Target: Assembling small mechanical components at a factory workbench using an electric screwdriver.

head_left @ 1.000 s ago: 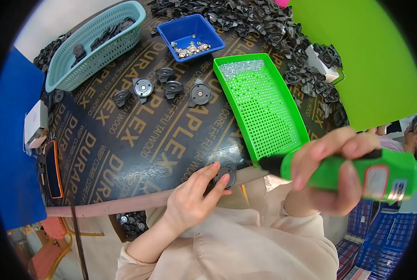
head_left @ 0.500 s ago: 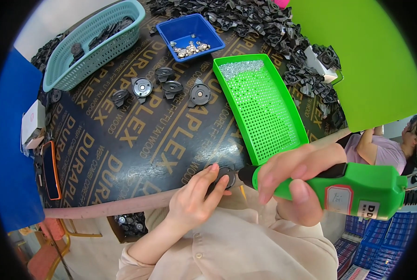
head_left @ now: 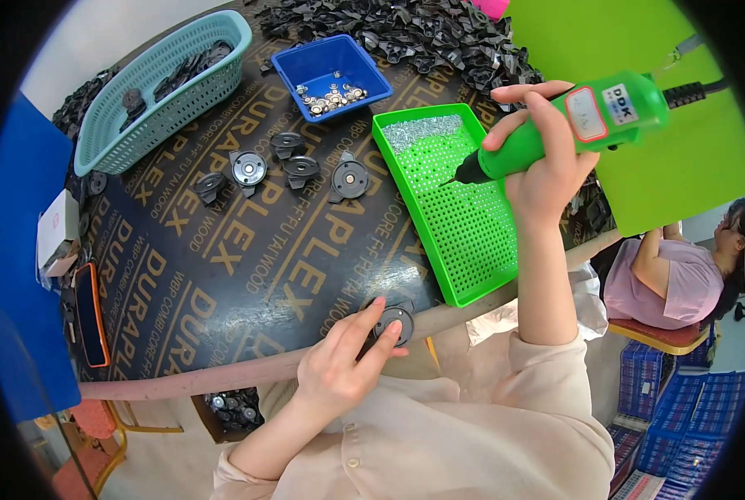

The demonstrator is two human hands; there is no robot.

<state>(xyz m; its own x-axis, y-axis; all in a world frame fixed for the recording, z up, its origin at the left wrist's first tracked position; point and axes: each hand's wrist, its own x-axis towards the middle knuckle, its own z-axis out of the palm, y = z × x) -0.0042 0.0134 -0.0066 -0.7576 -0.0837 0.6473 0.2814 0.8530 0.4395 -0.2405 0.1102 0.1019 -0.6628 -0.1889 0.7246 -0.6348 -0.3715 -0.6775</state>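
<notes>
At the table's near edge, my left hand (head_left: 345, 354) grips a round black plastic part (head_left: 395, 325) between thumb and fingers. My right hand (head_left: 547, 154) is wrapped round a green electric screwdriver (head_left: 577, 125), its black nose and thin bit pointing down left. The bit's tip hangs over a green perforated tray (head_left: 464, 296), whose far end holds a heap of small silvery screws (head_left: 422, 133). Whether a screw sits on the bit is too small to tell. Several similar black parts lie on the table beyond my left hand, one being a round winged piece (head_left: 350, 178).
A blue bin (head_left: 331, 62) with small metal pieces stands behind the loose parts. At the far left is a pale teal basket (head_left: 110, 150) of black parts. Black parts pile up (head_left: 406, 37) along the back. An orange-edged phone (head_left: 92, 312) lies left. Another person (head_left: 664, 271) sits right.
My right hand has lifted the screwdriver off the black part and carried it up and away, over the green tray. My left hand stays at the table edge, holding the part.
</notes>
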